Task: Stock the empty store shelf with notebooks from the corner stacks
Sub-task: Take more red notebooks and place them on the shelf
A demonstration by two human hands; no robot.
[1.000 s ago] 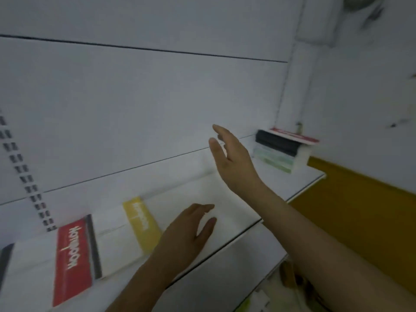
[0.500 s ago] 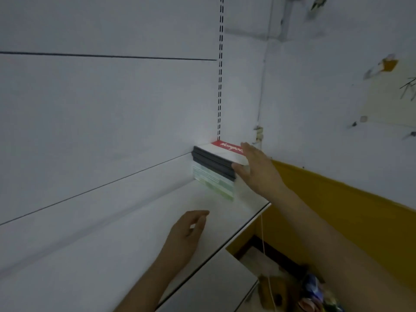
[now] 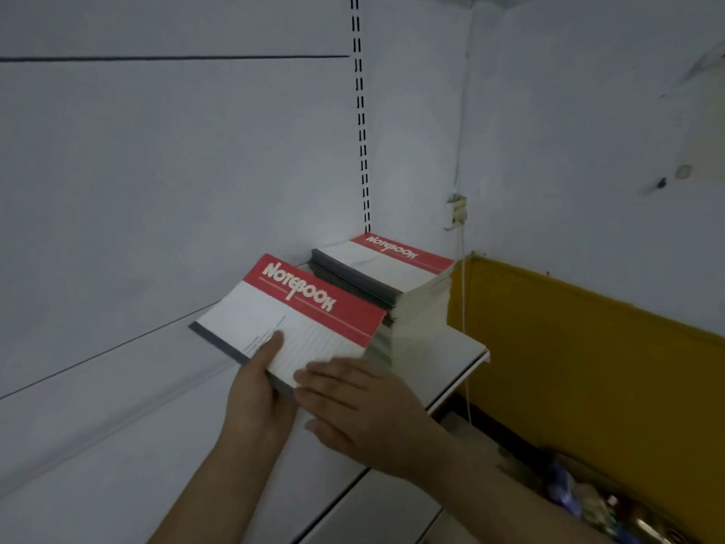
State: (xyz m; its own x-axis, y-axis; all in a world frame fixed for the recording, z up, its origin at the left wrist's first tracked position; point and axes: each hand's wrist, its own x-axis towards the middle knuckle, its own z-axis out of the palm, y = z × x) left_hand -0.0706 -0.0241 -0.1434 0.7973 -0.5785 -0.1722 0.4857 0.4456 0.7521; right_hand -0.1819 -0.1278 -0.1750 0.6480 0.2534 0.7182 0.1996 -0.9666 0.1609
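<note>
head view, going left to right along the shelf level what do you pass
left hand gripping the lifted notebook's near edge → lifted notebook → corner stack of notebooks → hanging cord → yellow wall panel. The right hand overlaps the notebook and the left hand, so I leave it out.

Dim white walls (image 3: 569, 111), a slotted upright (image 3: 361, 123), and a mustard-yellow lower panel (image 3: 588, 359).
</note>
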